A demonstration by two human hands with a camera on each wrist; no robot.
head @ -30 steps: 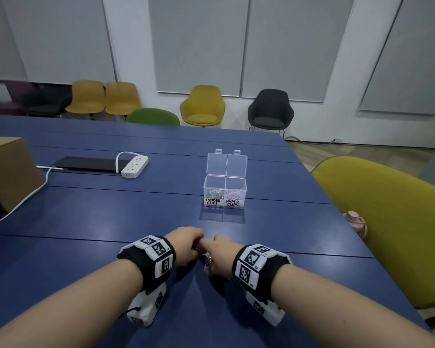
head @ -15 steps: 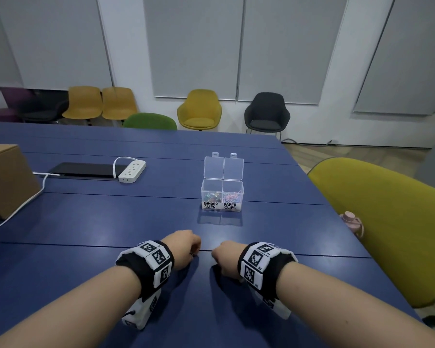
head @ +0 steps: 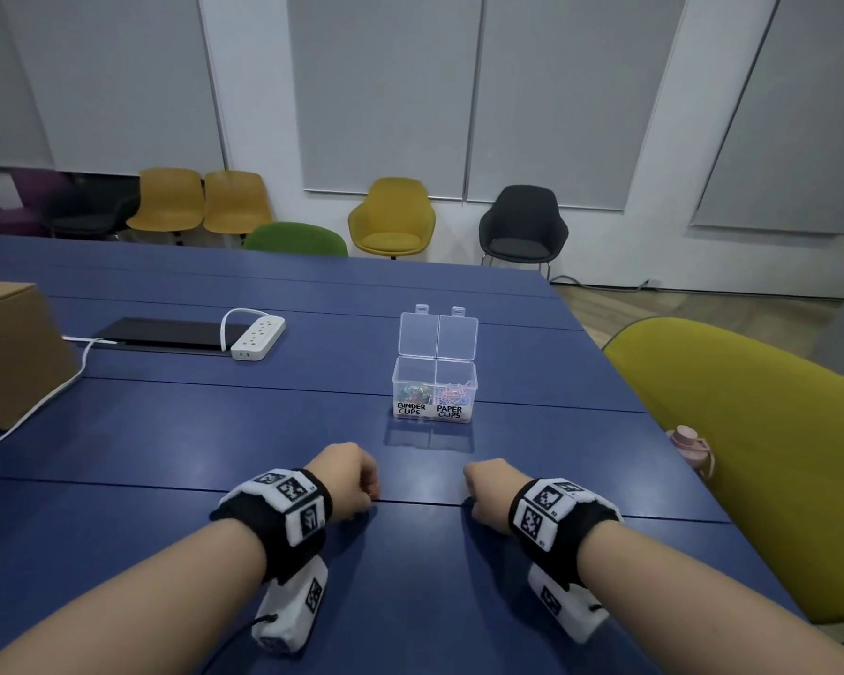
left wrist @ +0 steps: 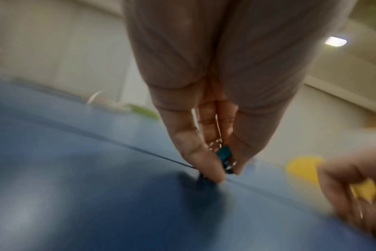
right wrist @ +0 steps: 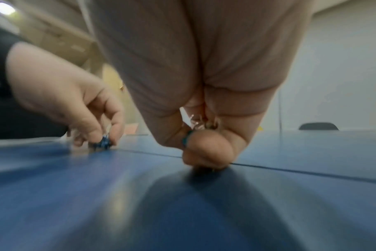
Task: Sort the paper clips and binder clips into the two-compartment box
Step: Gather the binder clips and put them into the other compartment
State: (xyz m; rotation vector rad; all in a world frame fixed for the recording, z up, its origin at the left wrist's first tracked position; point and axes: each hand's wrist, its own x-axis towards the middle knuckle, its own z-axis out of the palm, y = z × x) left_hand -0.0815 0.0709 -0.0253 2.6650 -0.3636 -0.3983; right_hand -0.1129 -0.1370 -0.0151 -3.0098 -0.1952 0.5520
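Observation:
The clear two-compartment box [head: 433, 382] stands mid-table with both lids up. Its left half, labelled BINDER CLIPS, holds coloured binder clips [head: 414, 393]; the right half, labelled PAPER CLIPS, holds pastel paper clips [head: 454, 393]. My left hand [head: 361, 499] rests on the table in front of the box, fingers curled. In the left wrist view the left hand [left wrist: 225, 171] pinches a blue binder clip [left wrist: 224, 157] against the table. My right hand [head: 473, 499] is curled too. In the right wrist view the right hand [right wrist: 204, 161] pinches small clips [right wrist: 188, 139], one teal with pinkish wire loops; their kind is unclear.
A white power strip [head: 258, 339] and a black slab [head: 166, 333] lie at the back left, with a cardboard box [head: 15, 353] at the left edge. An olive chair [head: 751, 455] and a pink bottle [head: 690, 445] sit past the table's right edge.
A second ago both hands met at the table's middle. They have drawn apart sideways, each keeping its clips.

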